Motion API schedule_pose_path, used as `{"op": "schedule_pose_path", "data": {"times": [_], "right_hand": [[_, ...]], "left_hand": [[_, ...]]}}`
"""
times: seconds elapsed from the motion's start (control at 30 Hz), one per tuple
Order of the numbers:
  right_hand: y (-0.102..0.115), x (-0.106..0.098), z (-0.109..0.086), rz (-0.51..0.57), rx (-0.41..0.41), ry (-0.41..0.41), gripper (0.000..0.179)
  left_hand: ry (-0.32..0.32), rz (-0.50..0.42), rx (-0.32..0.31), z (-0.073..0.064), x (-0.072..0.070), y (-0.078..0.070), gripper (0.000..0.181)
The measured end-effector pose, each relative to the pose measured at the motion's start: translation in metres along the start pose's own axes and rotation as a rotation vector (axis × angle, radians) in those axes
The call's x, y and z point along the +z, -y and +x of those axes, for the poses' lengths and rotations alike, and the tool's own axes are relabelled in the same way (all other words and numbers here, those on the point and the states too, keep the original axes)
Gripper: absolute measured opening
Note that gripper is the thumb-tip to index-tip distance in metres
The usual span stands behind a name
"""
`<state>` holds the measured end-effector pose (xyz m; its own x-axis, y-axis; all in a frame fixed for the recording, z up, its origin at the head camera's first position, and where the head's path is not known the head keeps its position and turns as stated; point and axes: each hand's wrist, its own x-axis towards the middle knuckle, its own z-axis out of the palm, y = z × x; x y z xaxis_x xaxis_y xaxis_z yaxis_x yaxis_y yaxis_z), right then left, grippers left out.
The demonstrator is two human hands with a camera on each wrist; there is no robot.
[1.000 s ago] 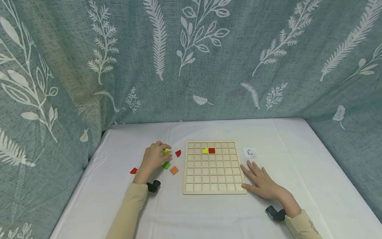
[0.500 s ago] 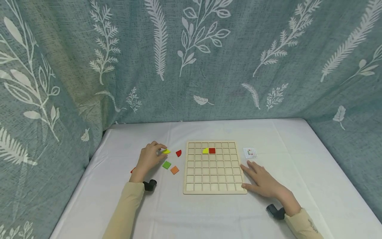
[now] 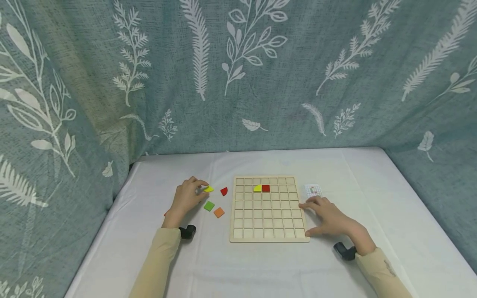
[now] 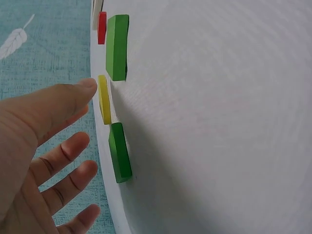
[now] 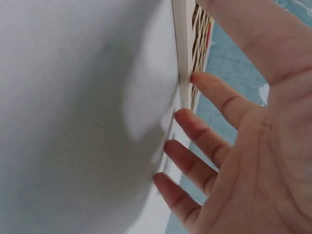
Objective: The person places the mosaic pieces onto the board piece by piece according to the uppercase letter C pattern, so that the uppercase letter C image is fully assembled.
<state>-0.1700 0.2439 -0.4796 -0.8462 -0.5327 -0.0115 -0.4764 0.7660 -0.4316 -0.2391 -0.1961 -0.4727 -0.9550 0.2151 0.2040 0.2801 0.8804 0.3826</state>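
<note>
Rightward along the wooden grid board point(image 3: 269, 215), the right hand point(image 3: 328, 219) crept, fingers loose; left hand point(image 3: 186, 198) fingertips touch the yellow leaf-shaped piece point(image 3: 208, 189). Two pieces seated; four remain loose on the surface.

table point(image 3: 261, 269): white cloth on top
middle: wooden grid board point(image 3: 269, 209)
left of board: yellow piece point(image 3: 208, 189), red piece point(image 3: 223, 191), green square point(image 3: 209, 205), orange square point(image 3: 219, 212)
right of board: small pattern card point(image 3: 313, 190)

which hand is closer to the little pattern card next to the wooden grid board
Right. The right hand lies just in front of the pattern card, fingertips almost reaching it. The left hand is across the board, by the loose yellow piece.
</note>
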Motion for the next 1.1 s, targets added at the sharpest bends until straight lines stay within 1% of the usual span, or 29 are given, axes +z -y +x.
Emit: {"op": "schedule_pose_path", "data": {"times": [0.17,0.23,0.37,0.47,0.77,0.93,1.1], "right_hand": [[-0.005,0.002,0.001,0.043,0.035,-0.006,0.082],[-0.008,0.003,0.001,0.091,0.033,0.007,0.082],[-0.015,0.004,0.004,0.198,-0.001,0.034,0.082],[-0.020,0.005,0.005,0.248,-0.020,0.036,0.080],[-0.027,0.008,0.006,0.332,-0.083,0.005,0.070],[-0.027,0.008,0.007,0.342,-0.079,-0.007,0.068],[-0.025,0.007,0.008,0.356,-0.054,0.005,0.068]], "left_hand": [[0.007,-0.008,0.009,0.000,0.001,-0.003,0.029],[0.010,-0.011,0.009,0.000,0.002,-0.003,0.029],[0.024,-0.013,0.005,0.001,0.004,-0.002,0.030],[0.032,-0.012,0.000,0.001,0.004,-0.001,0.030],[0.036,0.002,-0.003,0.003,0.003,0.000,0.031],[0.050,0.028,0.001,0.006,0.004,0.001,0.029],[0.081,0.053,-0.012,0.009,0.003,0.002,0.027]]}}
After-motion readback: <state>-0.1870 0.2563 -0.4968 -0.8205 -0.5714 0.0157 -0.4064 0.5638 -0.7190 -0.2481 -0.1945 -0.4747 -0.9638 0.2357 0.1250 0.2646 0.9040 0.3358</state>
